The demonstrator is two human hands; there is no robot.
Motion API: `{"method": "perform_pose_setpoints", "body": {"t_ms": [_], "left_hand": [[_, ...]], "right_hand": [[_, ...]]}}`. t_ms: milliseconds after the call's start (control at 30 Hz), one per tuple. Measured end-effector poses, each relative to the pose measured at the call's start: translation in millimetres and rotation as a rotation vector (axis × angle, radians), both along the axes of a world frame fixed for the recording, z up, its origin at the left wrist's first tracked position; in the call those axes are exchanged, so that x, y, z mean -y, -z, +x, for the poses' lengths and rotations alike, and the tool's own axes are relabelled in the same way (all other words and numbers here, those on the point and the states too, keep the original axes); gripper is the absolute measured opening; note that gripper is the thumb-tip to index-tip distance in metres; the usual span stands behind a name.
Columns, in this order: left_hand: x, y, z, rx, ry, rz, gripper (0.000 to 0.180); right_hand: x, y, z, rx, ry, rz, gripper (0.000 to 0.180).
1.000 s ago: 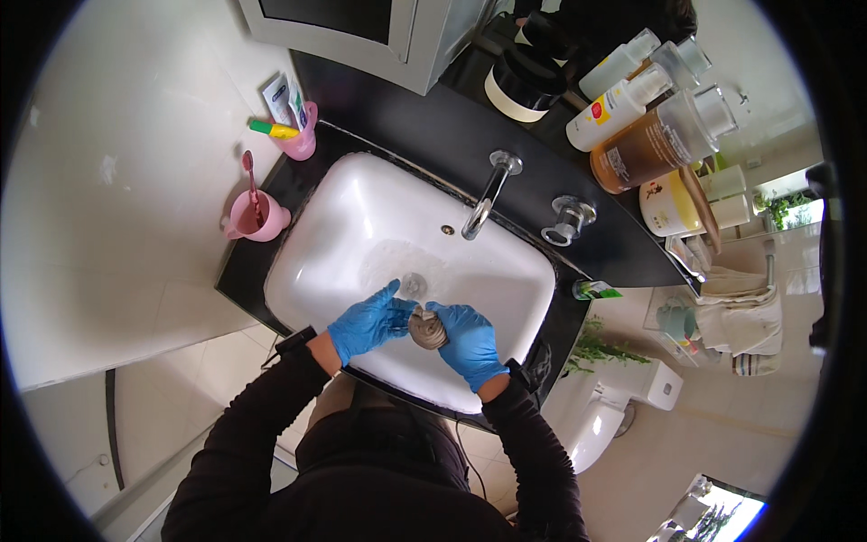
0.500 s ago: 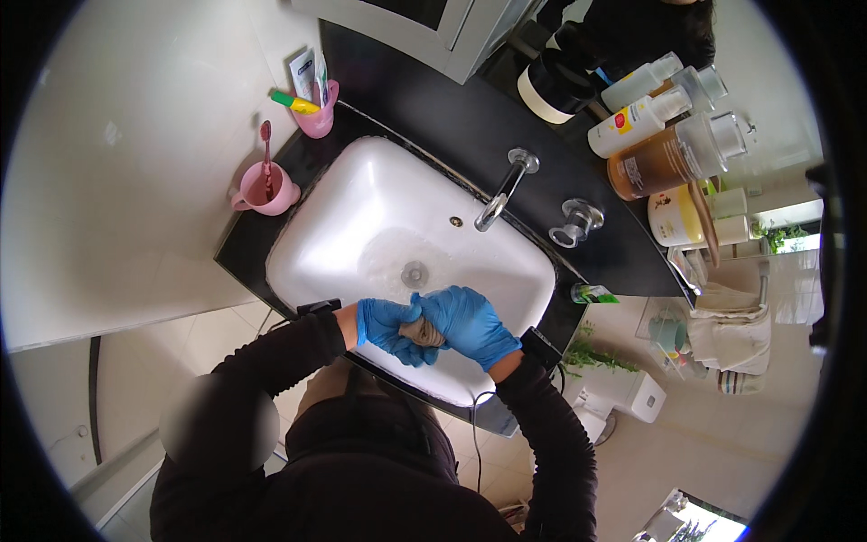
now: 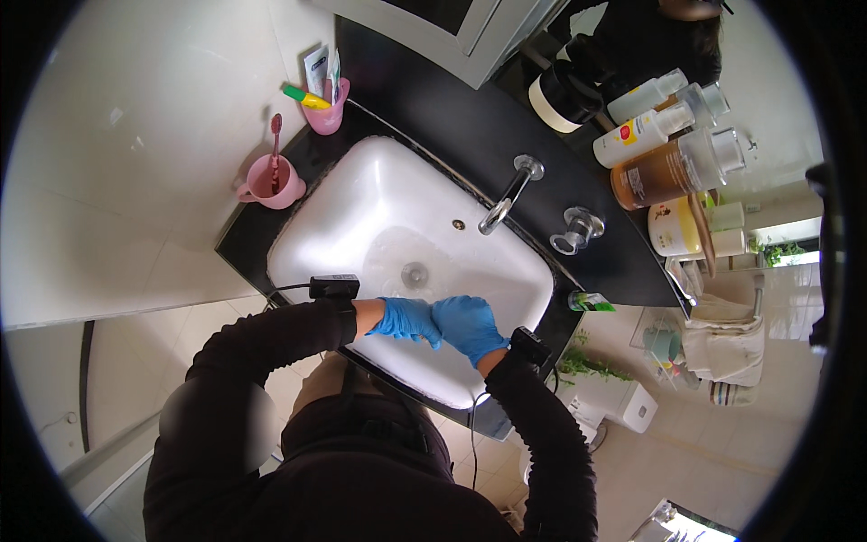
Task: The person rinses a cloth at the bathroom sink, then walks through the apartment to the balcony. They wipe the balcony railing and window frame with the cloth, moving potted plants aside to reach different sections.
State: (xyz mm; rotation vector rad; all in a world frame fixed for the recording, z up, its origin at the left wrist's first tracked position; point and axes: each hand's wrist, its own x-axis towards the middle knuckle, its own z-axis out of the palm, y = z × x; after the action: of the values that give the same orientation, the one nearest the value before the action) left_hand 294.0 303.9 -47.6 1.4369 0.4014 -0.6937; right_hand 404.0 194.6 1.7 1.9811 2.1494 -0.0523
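Both hands wear blue gloves and meet over the near part of a white sink basin [image 3: 339, 212]. My left hand [image 3: 408, 321] is closed and pressed against my right hand [image 3: 468, 327], a fist with its back turned up. The greyish-brown cloth seen between them a moment ago is now hidden inside the closed fingers. Beyond the hands lies the round drain [image 3: 414, 275] at the basin's bottom. A chrome spout [image 3: 512, 197] reaches over the far right rim, with no stream of water visible from it.
On the black counter [image 3: 397, 72] stand a pink cup [image 3: 282, 193] with a toothbrush and another pink cup [image 3: 323, 119] with tubes. A chrome tap knob [image 3: 576, 231] sits right of the spout. Several bottles [image 3: 657, 174] line the right. A small green tube [image 3: 591, 302] lies near the basin's right corner.
My hands have turned and closed tighter, now fist against fist, so the cloth no longer shows. The left forearm has swung slightly up and the right hand slightly lower.
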Motion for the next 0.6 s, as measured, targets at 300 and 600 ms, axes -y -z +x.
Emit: {"method": "perform_pose_setpoints", "body": {"t_ms": [300,600], "left_hand": [[9.9,-1.6,-0.2,0.185,0.065,0.688,0.039],[-13.0,-0.1,-0.6,-0.115,-0.138,-0.225,0.025]], "right_hand": [[1.3,35.1,-1.9,-0.217,0.328,-0.159,0.013],[-3.9,9.4,2.7,-0.254,0.318,-0.188,0.032]]}}
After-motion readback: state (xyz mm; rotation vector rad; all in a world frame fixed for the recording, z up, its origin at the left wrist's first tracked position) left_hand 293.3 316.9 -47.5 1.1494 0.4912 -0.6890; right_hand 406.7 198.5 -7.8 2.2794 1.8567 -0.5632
